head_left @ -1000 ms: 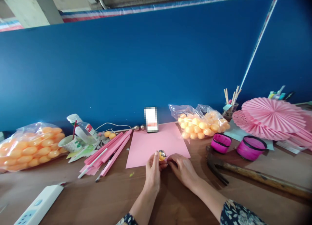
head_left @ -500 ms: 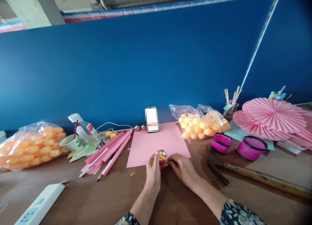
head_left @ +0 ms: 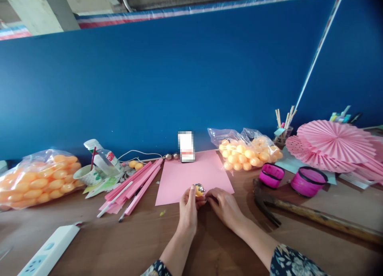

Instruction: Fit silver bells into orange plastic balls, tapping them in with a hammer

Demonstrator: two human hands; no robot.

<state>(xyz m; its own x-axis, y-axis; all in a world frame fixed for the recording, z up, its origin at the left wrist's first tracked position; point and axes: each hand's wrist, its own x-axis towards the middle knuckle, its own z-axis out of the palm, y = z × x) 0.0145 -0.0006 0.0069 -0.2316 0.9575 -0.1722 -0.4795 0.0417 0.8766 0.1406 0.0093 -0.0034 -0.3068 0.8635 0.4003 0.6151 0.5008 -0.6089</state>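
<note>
1 ball (head_left: pixel 199 190), partly hidden by fingers (head_left: pixel 192 194)

There are two hands (head_left: pixel 188 210), two floral sleeves (head_left: pixel 291 262), one gold-and-silver ball (head_left: pixel 199 190), two loose orange balls (head_left: pixel 139 166), two silver balls (head_left: pixel 175 156), two magenta containers (head_left: pixel 308 185), one phone (head_left: pixel 186 147), one bottle (head_left: pixel 105 161), one hammer (head_left: pixel 317 217), one power strip (head_left: pixel 49 250).
</note>
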